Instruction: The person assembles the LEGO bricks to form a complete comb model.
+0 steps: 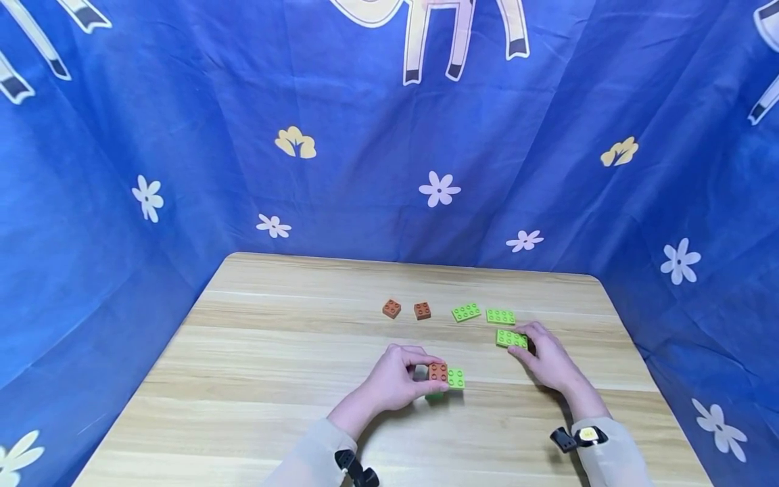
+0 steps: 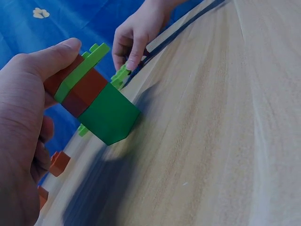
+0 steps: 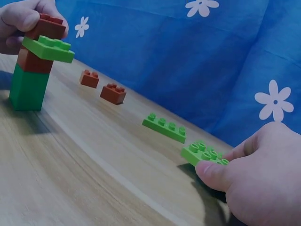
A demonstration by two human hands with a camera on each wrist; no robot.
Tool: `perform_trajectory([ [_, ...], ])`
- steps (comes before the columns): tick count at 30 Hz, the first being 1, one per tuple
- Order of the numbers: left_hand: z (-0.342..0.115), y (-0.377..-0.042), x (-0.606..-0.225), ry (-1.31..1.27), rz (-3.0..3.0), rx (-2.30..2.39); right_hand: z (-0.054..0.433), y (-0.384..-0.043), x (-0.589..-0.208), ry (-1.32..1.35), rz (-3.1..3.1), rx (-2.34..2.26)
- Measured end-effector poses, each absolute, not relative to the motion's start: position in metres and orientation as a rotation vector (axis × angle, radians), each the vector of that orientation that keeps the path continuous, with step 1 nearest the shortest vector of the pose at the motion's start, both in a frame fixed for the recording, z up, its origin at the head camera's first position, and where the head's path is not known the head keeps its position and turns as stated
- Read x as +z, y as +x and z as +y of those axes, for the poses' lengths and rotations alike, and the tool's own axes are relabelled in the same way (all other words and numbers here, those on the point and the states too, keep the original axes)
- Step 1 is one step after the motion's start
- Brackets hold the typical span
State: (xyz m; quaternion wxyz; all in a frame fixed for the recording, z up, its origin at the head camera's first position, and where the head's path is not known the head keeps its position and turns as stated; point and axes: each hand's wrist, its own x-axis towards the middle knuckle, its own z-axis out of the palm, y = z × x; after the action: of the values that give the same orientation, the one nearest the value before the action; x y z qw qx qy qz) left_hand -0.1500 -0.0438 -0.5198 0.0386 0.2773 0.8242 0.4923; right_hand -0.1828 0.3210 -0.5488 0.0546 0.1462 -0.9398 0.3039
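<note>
My left hand (image 1: 395, 379) pinches the brown brick (image 1: 438, 372) at the top of a small tower between thumb and fingers. Below that brick, a light green flat building plate (image 3: 49, 48) juts out to one side. Under the plate come another brown brick (image 3: 34, 61) and a dark green block (image 3: 29, 89) at the bottom, upright in the right wrist view. To the right, my right hand (image 1: 550, 358) pinches a loose light green studded plate (image 1: 510, 339) by its right end. In the right wrist view, a shadow falls beneath this plate.
Two loose brown bricks (image 1: 392, 309) (image 1: 422, 310) lie toward the back of the wooden table (image 1: 243, 372). Right of them are two light green plates (image 1: 466, 312) (image 1: 500, 316). A blue patterned curtain (image 1: 365, 203) hangs behind the table and along both sides.
</note>
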Motion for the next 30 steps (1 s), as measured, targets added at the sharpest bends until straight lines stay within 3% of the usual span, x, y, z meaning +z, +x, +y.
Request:
perform_trajectory([
  [8, -0.045, -0.149, -0.52, 0.859, 2.519, 1.52, 0.315, -0.178, -0.536, 0.437, -2.871, 0.913],
  [30, -0.045, -0.148, -0.519, 0.865, 2.545, 1.495, 0.256, -0.147, -0.466, 0.742, -2.702, 0.787],
])
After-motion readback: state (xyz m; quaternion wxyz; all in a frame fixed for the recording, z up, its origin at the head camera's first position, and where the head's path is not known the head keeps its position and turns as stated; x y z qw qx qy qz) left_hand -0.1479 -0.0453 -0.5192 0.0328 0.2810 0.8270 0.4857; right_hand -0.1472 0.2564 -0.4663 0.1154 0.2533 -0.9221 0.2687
